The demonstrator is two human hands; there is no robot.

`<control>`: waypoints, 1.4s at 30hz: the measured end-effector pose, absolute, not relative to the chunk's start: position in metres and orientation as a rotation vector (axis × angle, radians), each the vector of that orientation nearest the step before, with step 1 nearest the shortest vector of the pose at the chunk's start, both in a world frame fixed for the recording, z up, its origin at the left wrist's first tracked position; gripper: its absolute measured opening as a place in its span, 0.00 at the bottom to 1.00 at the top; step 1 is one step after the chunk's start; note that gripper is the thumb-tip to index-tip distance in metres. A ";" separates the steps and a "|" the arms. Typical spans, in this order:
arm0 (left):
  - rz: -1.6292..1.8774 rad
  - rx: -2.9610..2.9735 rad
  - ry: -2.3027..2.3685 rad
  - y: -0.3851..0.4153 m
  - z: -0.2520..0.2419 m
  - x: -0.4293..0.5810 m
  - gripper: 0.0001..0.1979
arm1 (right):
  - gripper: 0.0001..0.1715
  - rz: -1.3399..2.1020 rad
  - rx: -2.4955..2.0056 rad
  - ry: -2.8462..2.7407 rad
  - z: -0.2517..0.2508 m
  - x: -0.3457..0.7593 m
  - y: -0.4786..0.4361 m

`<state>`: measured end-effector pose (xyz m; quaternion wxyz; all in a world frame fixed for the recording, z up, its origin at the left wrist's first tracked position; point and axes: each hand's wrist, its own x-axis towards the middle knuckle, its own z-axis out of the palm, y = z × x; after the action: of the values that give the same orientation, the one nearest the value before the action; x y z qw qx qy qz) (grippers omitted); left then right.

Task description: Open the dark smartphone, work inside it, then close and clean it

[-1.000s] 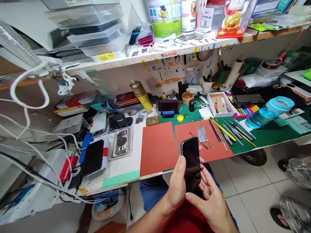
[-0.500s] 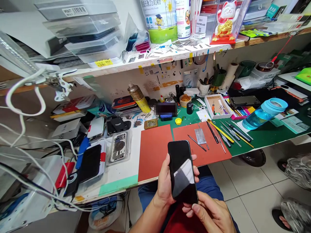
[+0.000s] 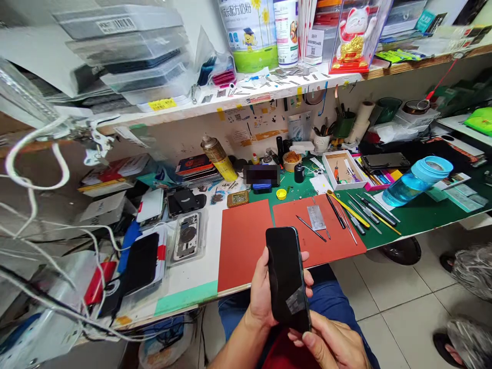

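The left hand [image 3: 261, 292] is wrapping around the phone [image 3: 286, 277], thumb along one long side and fingers curling over the other, so its palm is probably bearing the weight from behind while leaving the dark screen uncovered. The right hand [image 3: 330, 335] is pinching the lower right corner between thumb and forefinger, likely steadying that end; whether anything small is sitting between those fingertips, I cannot tell. The phone is hanging above the lap [image 3: 330, 289], just off the near edge of the workbench [image 3: 196, 274], in front of the left mat [image 3: 242, 246] and right mat [image 3: 338, 248]. Its screen is facing up toward the wearer, and its long axis is running away from the body, the far end leaning slightly left. A yellow tool [image 3: 351, 211] is lying just beyond the right mat's right edge, presumably to be staying within easy reach.
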<state>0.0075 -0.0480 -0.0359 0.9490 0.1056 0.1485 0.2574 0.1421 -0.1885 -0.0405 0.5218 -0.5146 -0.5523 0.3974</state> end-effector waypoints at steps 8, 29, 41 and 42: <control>0.520 0.223 0.248 -0.046 -0.035 0.009 0.40 | 0.22 0.918 -1.176 -1.372 -0.047 0.140 -0.192; 0.618 0.544 0.679 -0.077 -0.051 -0.011 0.30 | 0.12 1.099 -1.127 -0.777 0.016 0.184 -0.126; 0.639 0.678 0.577 -0.074 -0.055 -0.003 0.39 | 0.13 1.103 -1.135 -0.757 0.011 0.189 -0.126; 0.625 0.678 0.551 -0.074 -0.050 -0.001 0.39 | 0.13 1.124 -1.131 -0.740 0.010 0.191 -0.126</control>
<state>-0.0010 -0.0737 -0.0498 0.8591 0.3231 0.2626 0.2976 0.1909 -0.1259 0.0096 0.6380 -0.4954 -0.3240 0.4925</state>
